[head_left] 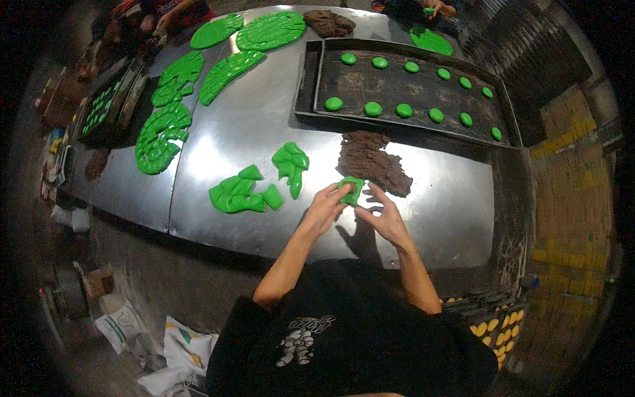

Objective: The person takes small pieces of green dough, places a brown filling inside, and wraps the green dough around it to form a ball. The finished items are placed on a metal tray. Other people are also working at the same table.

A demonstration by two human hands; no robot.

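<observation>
My left hand [324, 207] grips a flattened piece of green dough [357, 196] above the metal table, its thumb on a dark brown patch in the dough's middle that looks like filling. Close by on the dough's right, my right hand [387, 217] has its fingers apart and holds nothing; whether a fingertip touches the dough I cannot tell. Just beyond both hands lies a crumbly slab of brown filling [374, 162]. To their left are cut green dough pieces, one group [235, 193] nearer me and a smaller clump [291, 165] beside it.
A dark baking tray [390, 85] with two rows of green dough balls [404, 110] stands beyond the filling. Large scored green dough slabs [271, 30] lie on the metal table [231, 129] farther off. Other people's hands [444, 9] work at the far edge. A rack of yellow pieces [493, 325] stands low right.
</observation>
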